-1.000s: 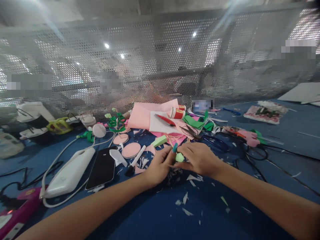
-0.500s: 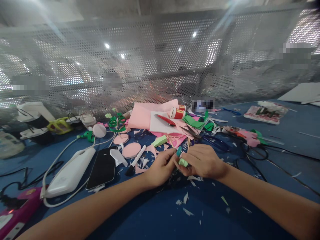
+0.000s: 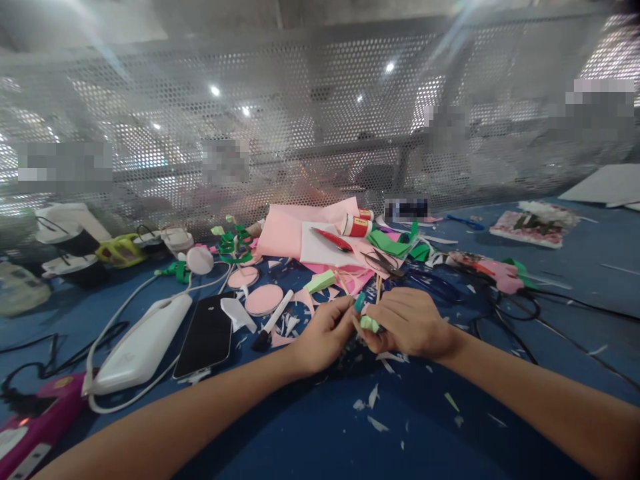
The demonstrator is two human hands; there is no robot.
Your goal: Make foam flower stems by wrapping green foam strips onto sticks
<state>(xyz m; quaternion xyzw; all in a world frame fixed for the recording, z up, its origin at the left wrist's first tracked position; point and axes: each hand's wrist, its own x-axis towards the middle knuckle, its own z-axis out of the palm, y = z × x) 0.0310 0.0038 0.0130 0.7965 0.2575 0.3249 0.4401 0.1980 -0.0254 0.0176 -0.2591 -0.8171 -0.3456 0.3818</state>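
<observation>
My left hand (image 3: 325, 337) and my right hand (image 3: 413, 323) meet over the blue table, fingers bent close together. A light green piece of paper (image 3: 369, 325) is gripped in my right hand, partly covered by the fingers. Between the fingertips sticks up a small teal piece (image 3: 359, 302), pinched by my left hand; its kind is unclear. Just beyond lie a folded light green paper strip (image 3: 321, 281), thin wooden sticks (image 3: 379, 288) and scissors (image 3: 385, 263). White and pink paper scraps (image 3: 374, 397) are scattered around my hands.
On the left are a black phone (image 3: 206, 337), a white power bank (image 3: 143, 343) with a cable, and a magenta power strip (image 3: 55, 407). Pink paper (image 3: 283, 227), a red craft knife (image 3: 331, 239) and pink discs (image 3: 264, 300) lie ahead. Black cords (image 3: 510, 333) cross the right side.
Both hands stay close together in nearly the same place. The light green paper shows slightly more between the right fingers, which have shifted a little.
</observation>
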